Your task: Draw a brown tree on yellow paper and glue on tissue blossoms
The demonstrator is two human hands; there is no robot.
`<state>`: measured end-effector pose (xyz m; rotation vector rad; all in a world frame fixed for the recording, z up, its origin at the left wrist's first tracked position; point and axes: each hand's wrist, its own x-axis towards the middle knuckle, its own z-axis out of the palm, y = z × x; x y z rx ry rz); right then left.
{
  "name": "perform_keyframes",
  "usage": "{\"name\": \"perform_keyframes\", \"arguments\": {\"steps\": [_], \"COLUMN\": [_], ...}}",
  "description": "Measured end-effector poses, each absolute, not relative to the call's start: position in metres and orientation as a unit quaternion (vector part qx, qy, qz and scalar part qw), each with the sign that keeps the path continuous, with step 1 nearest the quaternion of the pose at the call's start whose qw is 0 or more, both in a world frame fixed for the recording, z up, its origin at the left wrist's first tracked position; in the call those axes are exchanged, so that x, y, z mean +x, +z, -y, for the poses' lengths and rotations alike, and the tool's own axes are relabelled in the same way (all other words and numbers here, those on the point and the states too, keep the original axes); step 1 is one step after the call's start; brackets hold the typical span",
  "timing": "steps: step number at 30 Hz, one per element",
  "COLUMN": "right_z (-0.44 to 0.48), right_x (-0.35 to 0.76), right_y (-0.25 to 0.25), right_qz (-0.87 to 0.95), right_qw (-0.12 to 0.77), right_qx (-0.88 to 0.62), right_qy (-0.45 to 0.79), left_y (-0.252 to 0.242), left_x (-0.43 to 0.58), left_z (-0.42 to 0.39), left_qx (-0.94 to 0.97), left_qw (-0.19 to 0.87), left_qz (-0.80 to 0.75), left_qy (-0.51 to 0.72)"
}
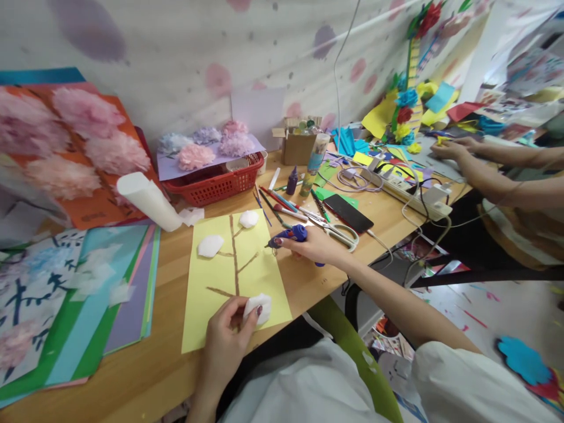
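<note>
My left hand (229, 329) pinches a white folded paper piece (263, 308) between thumb and fingers, over the lower edge of a yellow sheet (198, 317). My right hand (319, 244) is wrapped round a blue glue gun (296, 234), whose dark nozzle points left, above the sheet's right edge. Brown branch lines (235, 252) run up and out across the yellow paper. At the branch ends sit two more white paper pieces, one at the left (210, 246) and one near the top (249, 219). My right palm hides part of the gun's handle.
Scissors (346, 236), a phone (348, 212) and several pens lie beyond my right hand. A red basket (215, 183), a white roll (148, 201) and coloured sheets (127, 305) stand or lie left. A power strip (408, 191) with cables is right, near another person's hands (456, 150).
</note>
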<state>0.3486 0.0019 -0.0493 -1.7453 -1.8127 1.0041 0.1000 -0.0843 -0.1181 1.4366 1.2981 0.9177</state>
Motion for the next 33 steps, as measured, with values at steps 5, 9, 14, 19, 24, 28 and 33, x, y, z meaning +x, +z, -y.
{"name": "perform_keyframes", "arguments": {"steps": [5,9,14,19,24,28,33], "right_z": [-0.0053,-0.0054,-0.0022,-0.0027,-0.0011,-0.0002,-0.0019], "right_x": [0.3426,0.3454,0.3452,0.3454,0.3453,0.3464,0.3488], "right_y": [-0.0515,-0.0511,-0.0503,-0.0524,-0.0519,-0.0538,-0.0514], "right_qz": [0.657,0.653,0.653,0.641,0.654,0.655,0.658], "right_qw": [0.203,0.207,0.206,0.194,0.211,0.197,0.216], "right_qx": [-0.637,-0.639,-0.635,-0.645,-0.630,-0.630,-0.628], "right_qy": [0.349,0.349,0.357,0.367,0.361,0.368,0.356], "left_y": [-0.1174,-0.1178,-0.1151,-0.1093,-0.1102,-0.1110,-0.1116], "left_x": [0.1000,0.1005,0.1008,0.1027,0.1038,0.1045,0.1054], "left_z": [0.0834,0.0836,0.0834,0.0838,0.0843,0.0844,0.0854], "left_qx": [0.594,0.596,0.606,0.615,0.612,0.609,0.610], "left_qw": [0.485,0.484,0.476,0.464,0.459,0.458,0.454], "left_qz": [-0.528,-0.526,-0.527,-0.529,-0.533,-0.532,-0.527], "left_qy": [0.365,0.366,0.358,0.356,0.362,0.369,0.379]}}
